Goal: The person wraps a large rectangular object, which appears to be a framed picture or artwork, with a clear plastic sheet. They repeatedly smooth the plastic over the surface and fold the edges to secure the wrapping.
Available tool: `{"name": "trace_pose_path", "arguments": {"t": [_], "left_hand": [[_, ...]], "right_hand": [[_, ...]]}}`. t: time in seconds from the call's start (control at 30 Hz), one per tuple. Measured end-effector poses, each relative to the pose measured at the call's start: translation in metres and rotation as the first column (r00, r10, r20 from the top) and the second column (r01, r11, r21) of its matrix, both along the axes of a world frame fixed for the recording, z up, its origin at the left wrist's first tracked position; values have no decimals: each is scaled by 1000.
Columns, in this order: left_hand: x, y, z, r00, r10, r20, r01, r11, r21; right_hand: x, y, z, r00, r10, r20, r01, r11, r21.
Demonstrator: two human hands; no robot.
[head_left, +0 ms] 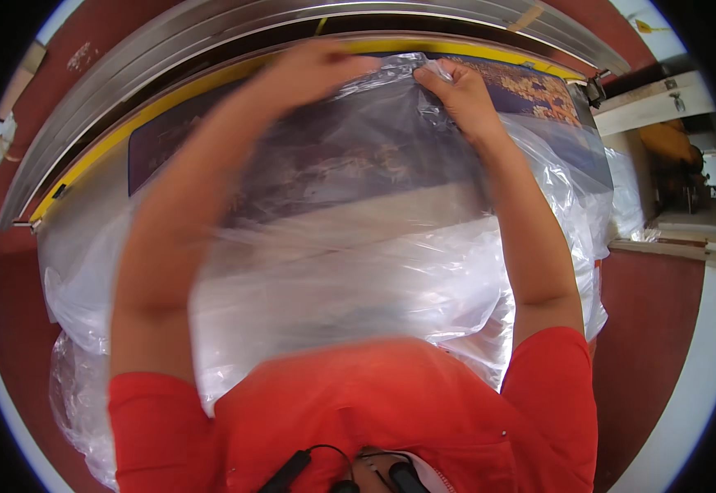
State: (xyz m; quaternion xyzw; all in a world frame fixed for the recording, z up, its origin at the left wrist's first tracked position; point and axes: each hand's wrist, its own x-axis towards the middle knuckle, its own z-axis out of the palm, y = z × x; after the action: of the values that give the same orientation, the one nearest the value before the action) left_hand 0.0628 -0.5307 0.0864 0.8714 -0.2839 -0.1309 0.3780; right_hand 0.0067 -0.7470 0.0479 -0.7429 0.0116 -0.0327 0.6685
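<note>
A clear plastic sheet (358, 131) is lifted at its far edge, its folds bunched near both hands. My right hand (460, 94) pinches that edge between thumb and fingers. My left hand (313, 72) reaches the same edge from the left; motion smears its fingers, so its grip on the film is unclear. Through the film shows a dark blue panel (530, 90) with a golden pattern at its right end. Nearer to me, a broad spread of whitish plastic film (358, 279) lies across the work surface and hangs over its left side.
A yellow strip (119, 135) runs along the far edge of the work surface. Behind it curve long silvery metal rails (70, 123). A small dark clamp-like part (594, 89) sits at the right end. Reddish floor (649, 329) shows at both sides; whitish cabinet-like furniture (658, 103) stands at right.
</note>
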Motion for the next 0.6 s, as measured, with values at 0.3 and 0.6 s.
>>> {"name": "trace_pose_path", "arguments": {"t": [0.3,0.6], "left_hand": [[-45,68,-23,991,40,-130,-72,965,-253],[-220,572,29,514,797,-317,-611,599,517]], "right_hand": [[-35,5,7,943,322,89,-217,793,-570],[-119,52,62,786,600,-146,-491,463,-738]]}}
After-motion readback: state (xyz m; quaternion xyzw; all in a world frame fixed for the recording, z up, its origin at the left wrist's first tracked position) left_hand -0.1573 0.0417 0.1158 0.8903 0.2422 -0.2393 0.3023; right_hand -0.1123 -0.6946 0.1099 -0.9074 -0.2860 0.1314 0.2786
